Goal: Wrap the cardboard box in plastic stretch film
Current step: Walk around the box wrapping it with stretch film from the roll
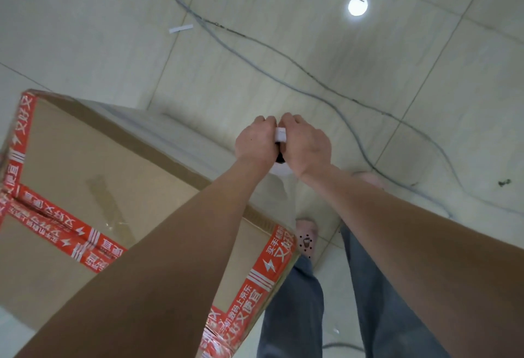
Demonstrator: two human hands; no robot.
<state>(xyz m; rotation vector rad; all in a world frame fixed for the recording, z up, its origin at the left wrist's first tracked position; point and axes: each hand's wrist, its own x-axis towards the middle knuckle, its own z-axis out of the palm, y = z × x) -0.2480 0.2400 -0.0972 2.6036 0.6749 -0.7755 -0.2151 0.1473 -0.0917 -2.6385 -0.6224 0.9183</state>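
Head view looks down on my left hand (256,142) and right hand (307,145), set knuckle to knuckle with the fingers curled tight round the stretch film roll (280,134). Only its white core end shows between them. I hold it upright in both hands, I judge, so that the film (187,142) pulls off taut and level against the box wall. The cardboard box (93,165) stands to the left of my hands and under my left forearm, and a clear sheet runs from the roll leftward along its far side. Red tape (272,269) seals its seams, printed in white with 又好又便宜 and 上京东. A grey cable (255,43) trails over the floor beyond my hands.
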